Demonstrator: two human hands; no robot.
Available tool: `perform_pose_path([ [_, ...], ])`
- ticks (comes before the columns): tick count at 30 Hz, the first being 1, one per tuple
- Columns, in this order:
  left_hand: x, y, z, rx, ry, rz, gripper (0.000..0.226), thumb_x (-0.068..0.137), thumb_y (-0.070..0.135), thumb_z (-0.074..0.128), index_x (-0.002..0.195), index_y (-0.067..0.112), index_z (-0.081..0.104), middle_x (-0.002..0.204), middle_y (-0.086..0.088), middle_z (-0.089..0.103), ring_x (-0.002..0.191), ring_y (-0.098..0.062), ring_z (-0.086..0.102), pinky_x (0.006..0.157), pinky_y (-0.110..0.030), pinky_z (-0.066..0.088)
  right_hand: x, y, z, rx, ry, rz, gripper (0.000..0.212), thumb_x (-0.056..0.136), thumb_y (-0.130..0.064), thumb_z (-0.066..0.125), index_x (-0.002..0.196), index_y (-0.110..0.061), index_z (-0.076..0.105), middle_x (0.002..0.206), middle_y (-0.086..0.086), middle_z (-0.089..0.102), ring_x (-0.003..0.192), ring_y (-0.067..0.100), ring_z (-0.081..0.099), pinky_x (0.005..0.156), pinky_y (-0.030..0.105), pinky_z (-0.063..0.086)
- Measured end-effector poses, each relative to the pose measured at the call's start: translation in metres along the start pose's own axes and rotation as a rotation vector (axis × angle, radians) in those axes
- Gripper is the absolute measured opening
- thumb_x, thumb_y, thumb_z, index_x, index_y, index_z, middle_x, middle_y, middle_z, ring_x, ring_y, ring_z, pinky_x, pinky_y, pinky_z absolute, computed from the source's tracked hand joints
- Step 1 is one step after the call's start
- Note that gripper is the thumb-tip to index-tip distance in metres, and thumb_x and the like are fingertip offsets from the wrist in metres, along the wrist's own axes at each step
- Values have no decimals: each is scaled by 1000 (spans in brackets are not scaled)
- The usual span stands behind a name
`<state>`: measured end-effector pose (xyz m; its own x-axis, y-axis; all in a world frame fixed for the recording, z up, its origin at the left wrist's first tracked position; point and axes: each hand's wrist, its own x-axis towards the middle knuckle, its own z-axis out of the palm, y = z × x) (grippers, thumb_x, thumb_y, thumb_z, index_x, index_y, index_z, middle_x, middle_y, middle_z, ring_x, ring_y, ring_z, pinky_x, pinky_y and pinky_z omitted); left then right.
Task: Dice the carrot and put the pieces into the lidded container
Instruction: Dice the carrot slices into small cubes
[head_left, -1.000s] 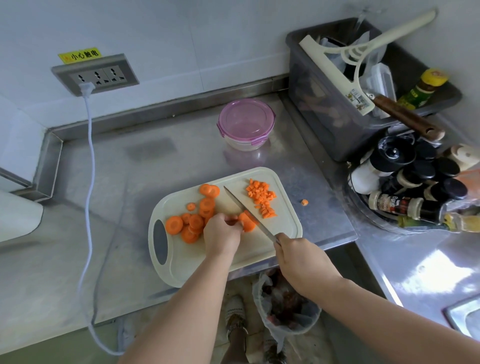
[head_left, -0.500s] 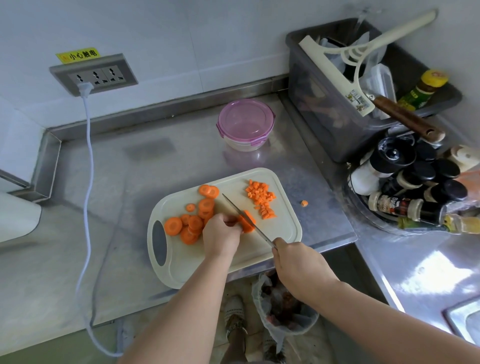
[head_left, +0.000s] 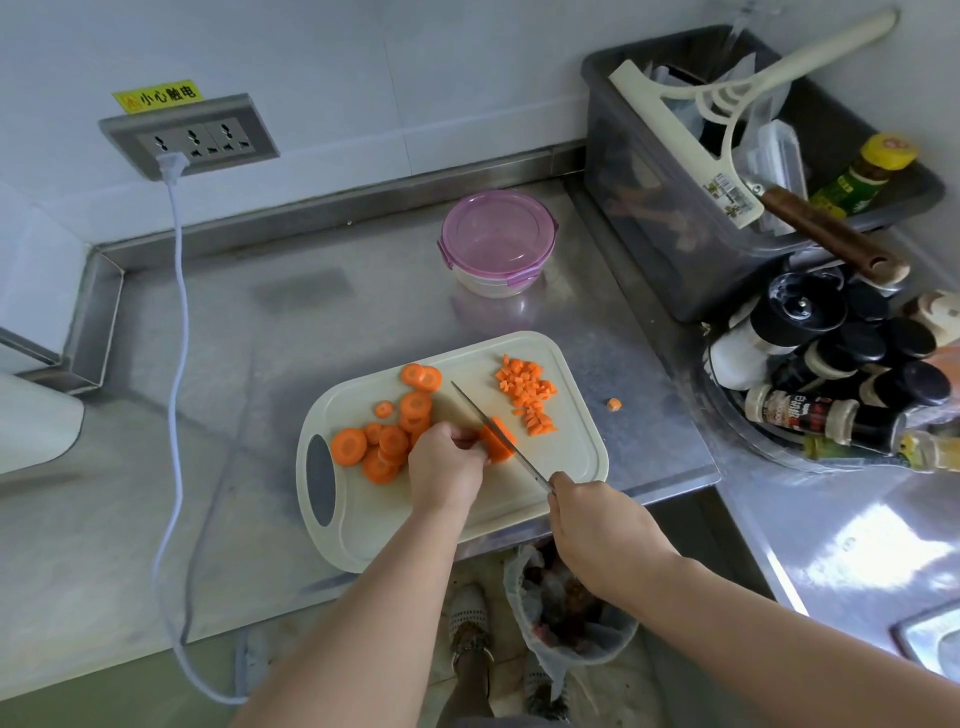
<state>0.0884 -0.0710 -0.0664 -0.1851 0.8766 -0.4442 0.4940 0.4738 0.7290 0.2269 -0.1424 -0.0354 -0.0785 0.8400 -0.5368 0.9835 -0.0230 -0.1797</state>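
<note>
So, mid-dice on the cutting board (head_left: 566, 467), lidded container (head_left: 497, 241) closed at the far side.
Left hand (head_left: 447, 467) pinches the carrot stack (head_left: 501, 441), right hand (head_left: 597, 525) grips the knife (head_left: 470, 402); I'd tuck fingertips back.

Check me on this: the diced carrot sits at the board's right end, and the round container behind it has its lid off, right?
Not quite: the head view shows the pink lid on the round container. The diced carrot does sit at the right end of the board.
</note>
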Motion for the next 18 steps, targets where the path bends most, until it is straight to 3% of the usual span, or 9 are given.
perform_pose_path([
  [4, 1, 1, -1, 38, 6, 7, 9, 83, 19, 70, 84, 18, 61, 90, -3, 70, 88, -20, 65, 71, -26, 44, 4, -1, -2, 39, -32, 29, 28, 98, -12, 41, 126, -12, 41, 91, 3, 60, 78, 24, 63, 67, 39, 57],
  [12, 2, 0, 0, 54, 15, 17, 11, 86, 14, 66, 96, 10, 66, 98, -5, 69, 93, -20, 63, 76, -25, 45, 10, -2, 4, 82, -17, 78, 29, 96, -9, 37, 125, -13, 40, 81, 2, 57, 68, 22, 60, 61, 37, 55],
  [15, 0, 0, -1, 20, 17, 7, 7, 86, 17, 67, 91, 15, 62, 94, 0, 67, 89, -15, 61, 76, -24, 44, 12, -2, 2, 140, 0, 56, 21, 100, -15, 37, 120, -13, 46, 92, 5, 62, 77, 24, 65, 70, 42, 58],
  [18, -1, -1, 0, -7, 17, -9, 9, 85, 19, 68, 87, 19, 60, 90, 3, 67, 87, -13, 61, 73, -22, 41, 7, 1, -3, 231, 57, 63, 24, 103, -29, 29, 111, -17, 49, 88, 4, 63, 75, 25, 64, 70, 43, 57],
])
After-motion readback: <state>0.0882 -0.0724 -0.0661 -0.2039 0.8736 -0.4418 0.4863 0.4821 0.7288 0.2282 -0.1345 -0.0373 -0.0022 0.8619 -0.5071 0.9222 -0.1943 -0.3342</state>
